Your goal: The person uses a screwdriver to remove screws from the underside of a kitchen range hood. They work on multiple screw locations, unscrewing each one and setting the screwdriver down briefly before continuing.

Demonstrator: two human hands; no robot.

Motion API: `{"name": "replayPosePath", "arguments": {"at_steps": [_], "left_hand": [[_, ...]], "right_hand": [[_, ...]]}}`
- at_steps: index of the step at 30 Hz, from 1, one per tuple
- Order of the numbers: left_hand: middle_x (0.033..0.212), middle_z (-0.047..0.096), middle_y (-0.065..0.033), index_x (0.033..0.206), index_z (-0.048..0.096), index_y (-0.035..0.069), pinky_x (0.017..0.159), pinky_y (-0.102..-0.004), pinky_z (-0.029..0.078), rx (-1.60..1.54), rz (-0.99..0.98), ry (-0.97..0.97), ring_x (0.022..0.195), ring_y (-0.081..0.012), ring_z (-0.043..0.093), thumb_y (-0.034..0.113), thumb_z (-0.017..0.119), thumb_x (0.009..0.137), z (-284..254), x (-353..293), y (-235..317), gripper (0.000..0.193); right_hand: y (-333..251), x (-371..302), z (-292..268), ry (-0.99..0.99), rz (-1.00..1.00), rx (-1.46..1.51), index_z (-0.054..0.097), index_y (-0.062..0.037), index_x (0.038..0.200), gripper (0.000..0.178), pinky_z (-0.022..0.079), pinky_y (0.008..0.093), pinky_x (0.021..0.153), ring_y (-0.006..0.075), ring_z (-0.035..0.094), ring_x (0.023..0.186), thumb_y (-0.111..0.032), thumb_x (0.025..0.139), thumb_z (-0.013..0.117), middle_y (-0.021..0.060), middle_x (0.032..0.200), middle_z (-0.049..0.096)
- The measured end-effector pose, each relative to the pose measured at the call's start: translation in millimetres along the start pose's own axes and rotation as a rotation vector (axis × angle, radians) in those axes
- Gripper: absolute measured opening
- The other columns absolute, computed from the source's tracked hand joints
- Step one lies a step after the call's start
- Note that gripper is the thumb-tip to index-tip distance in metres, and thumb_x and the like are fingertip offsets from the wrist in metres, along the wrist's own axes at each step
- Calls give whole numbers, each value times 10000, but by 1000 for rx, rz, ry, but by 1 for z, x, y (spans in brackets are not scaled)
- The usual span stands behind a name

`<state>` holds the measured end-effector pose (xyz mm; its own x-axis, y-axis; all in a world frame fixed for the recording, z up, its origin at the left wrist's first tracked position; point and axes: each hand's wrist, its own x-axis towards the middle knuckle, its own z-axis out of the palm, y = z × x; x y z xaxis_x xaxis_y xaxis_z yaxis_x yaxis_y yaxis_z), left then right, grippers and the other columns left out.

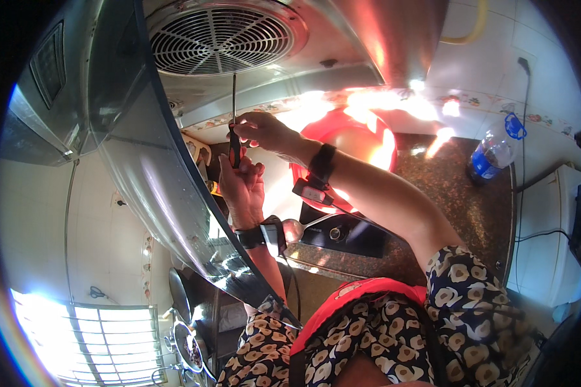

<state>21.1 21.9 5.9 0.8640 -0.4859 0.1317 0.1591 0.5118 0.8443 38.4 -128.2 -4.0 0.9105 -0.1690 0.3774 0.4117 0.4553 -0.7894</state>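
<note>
Screwdriver: the long-shafted screwdriver [235, 149] is in the upper part of the frame, left of centre, near upright, with its dark and red handle low and thin shaft rising.
Shaft tip: meets the lower edge of the round grille [219, 42] as seen from here; whether it touches, or sits in a fastener, cannot be told.
Reason for upright hold: the grille faces down from the hood underside [342, 80] at the top of the frame, so the tool presumably has to point upward to meet it.
Right hand: the right hand [268, 133] reaches in from the right; thumb and forefinger pinch around the upper handle, near the shaft, other fingers loosely curled. Likely a guiding grip.
Left hand: the left hand [244, 193] is below, palm partly turned up, fingers bent and drawn close around the handle's lower end. Probably supports from beneath; how firmly cannot be told.
Finger opening: right, narrow, about a handle's thickness; left, partly curled, exact contact obscured.
Below the hands: red basin [299, 177], mid-frame, by the cooktop [348, 237]; reason for its placement unclear.
Set apart: plastic bottle [494, 155] on the speckled counter [439, 193], right of frame, well away from both hands.
</note>
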Motion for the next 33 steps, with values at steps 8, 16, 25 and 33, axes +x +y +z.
{"name": "replayPosePath", "arguments": {"at_steps": [8, 16, 25, 33], "left_hand": [[767, 544, -9, 985, 565, 76, 679, -310, 499, 267, 191, 270, 538, -87, 414, 349, 506, 1003, 28, -11, -17, 279], [889, 607, -91, 1106, 564, -18, 581, -247, 418, -216, -18, 48, 622, -86, 444, 272, 470, 1022, 7, -4, 2, 315], [872, 615, -44, 1056, 597, 63, 629, -284, 423, 169, 171, 292, 568, -97, 419, 313, 531, 993, 14, -6, -23, 266], [916, 679, -71, 1065, 615, 48, 663, -290, 440, -205, -124, 16, 570, -83, 478, 356, 471, 1019, -5, -1, -7, 344]], "right_hand": [[4, 3, 7, 85, -96, -162, 636, -4, 1022, 250, 508, 298, 693, 149, 644, 821, -208, 887, 690, 81, 901, 674], [-2, -1, 6, 37, 39, -102, 637, -3, 1072, 276, 492, 283, 731, 132, 607, 804, -209, 890, 675, 68, 860, 664], [9, 1, 9, 78, 19, -76, 658, 27, 930, 157, 489, 265, 655, 142, 612, 710, -109, 864, 703, 97, 899, 689], [11, 2, 0, 45, 1, -19, 691, 22, 942, 295, 486, 276, 574, 128, 592, 631, -213, 784, 775, 58, 742, 645]]}}
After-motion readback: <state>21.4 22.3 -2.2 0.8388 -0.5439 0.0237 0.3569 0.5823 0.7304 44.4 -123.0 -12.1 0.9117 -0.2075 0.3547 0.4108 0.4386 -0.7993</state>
